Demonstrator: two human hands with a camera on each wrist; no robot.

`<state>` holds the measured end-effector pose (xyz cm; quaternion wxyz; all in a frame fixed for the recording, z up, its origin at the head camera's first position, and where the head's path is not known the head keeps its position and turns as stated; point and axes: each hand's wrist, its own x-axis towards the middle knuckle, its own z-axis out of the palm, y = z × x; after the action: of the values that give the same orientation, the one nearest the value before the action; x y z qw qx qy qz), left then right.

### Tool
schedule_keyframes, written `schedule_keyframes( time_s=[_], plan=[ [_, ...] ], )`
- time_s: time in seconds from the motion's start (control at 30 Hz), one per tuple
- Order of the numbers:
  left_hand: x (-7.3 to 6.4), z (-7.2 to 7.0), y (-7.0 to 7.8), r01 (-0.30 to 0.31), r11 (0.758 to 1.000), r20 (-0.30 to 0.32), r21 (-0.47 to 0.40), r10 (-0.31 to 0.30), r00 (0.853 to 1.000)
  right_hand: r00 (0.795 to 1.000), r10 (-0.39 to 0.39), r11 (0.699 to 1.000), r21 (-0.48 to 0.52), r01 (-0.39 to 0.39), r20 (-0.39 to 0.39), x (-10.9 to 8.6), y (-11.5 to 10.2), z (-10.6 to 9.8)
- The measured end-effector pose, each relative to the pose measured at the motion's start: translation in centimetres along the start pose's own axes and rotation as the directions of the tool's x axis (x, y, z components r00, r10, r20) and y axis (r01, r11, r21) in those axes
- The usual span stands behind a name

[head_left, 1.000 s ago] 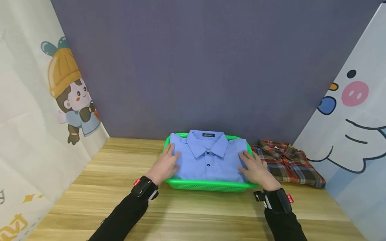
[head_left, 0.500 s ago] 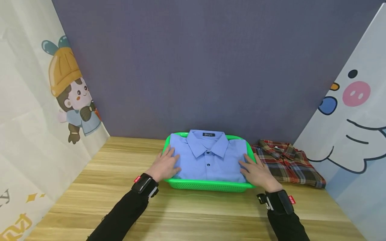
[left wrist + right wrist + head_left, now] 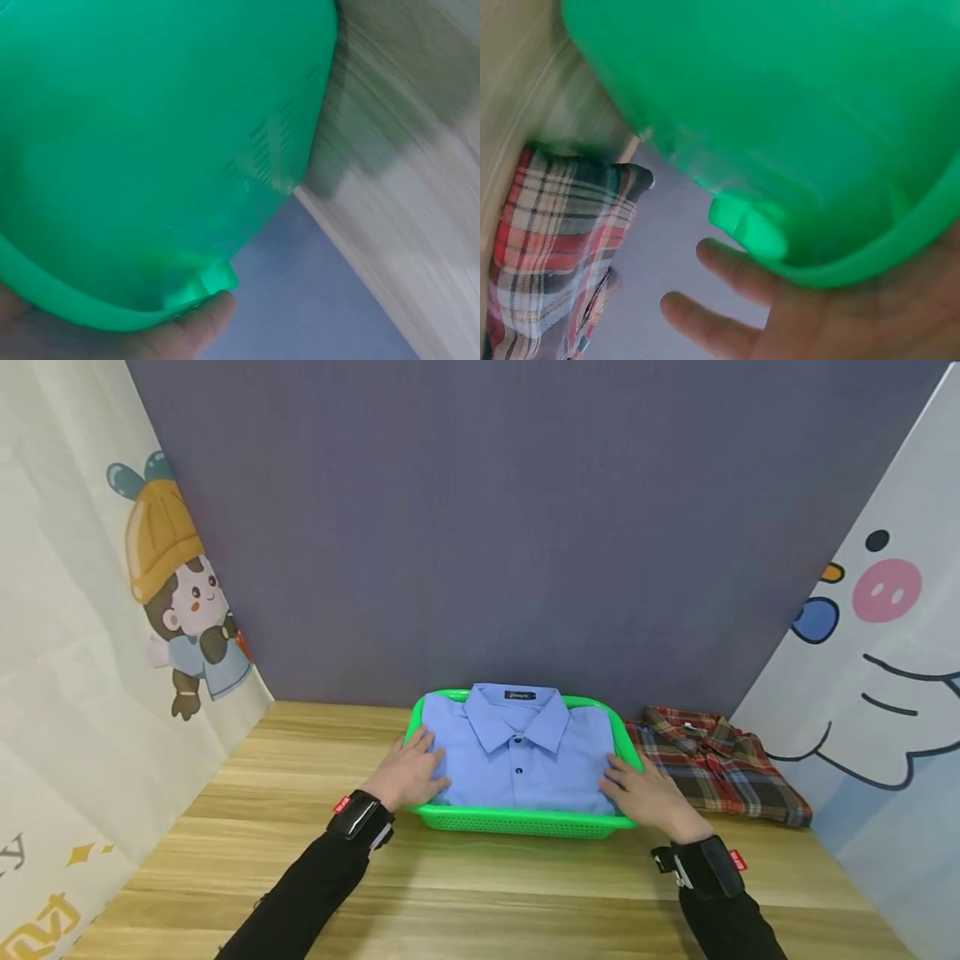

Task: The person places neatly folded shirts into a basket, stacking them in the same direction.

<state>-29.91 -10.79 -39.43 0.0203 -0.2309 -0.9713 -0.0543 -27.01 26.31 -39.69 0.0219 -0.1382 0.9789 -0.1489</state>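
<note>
A folded light blue button-up shirt (image 3: 480, 777) lies collar away from me in a shallow green plastic basket (image 3: 517, 824). Across the basket's left rim rests my left hand (image 3: 405, 773), its spread fingers reaching the shirt's left edge. My right hand (image 3: 652, 795) lies over the right rim with fingers spread, their tips by the shirt's right edge. From below, the left wrist view shows the basket's outer wall (image 3: 150, 135) and a finger along the rim. Two extended fingers stand clear of the wall in the right wrist view, where the palm side (image 3: 832, 322) is under the rim.
A folded plaid shirt (image 3: 720, 768) lies on the wooden table (image 3: 315, 760) just right of the basket. Behind stands a dark grey panel (image 3: 480, 527), with cartoon-printed sheets (image 3: 67, 610) on the left and right sides.
My right hand has slid slightly right and toward me, uncovering more of the right rim. The left hand has shifted only a little outward; basket and shirt stay in place.
</note>
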Motion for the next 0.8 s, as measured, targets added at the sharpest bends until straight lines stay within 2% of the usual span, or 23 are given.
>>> schedule_keyframes(
  time_s=[0.3,0.47,0.8],
  plan=[
    [0.2,0.0,0.0,0.003,0.999,0.011,0.035,-0.003,1.0,0.996,-0.063,0.998,0.002,0.064,-0.055,-0.1,0.4,0.2],
    [0.2,0.1,-0.1,0.013,1.0,-0.019,0.001,-0.013,1.0,0.99,-0.11,0.989,0.09,0.118,-0.093,0.0,0.8,0.0],
    [0.0,0.0,0.1,0.017,0.995,-0.059,-0.102,-0.023,0.998,0.975,-0.187,0.952,0.222,0.209,-0.117,-0.2,2.2,-1.3]
  ],
)
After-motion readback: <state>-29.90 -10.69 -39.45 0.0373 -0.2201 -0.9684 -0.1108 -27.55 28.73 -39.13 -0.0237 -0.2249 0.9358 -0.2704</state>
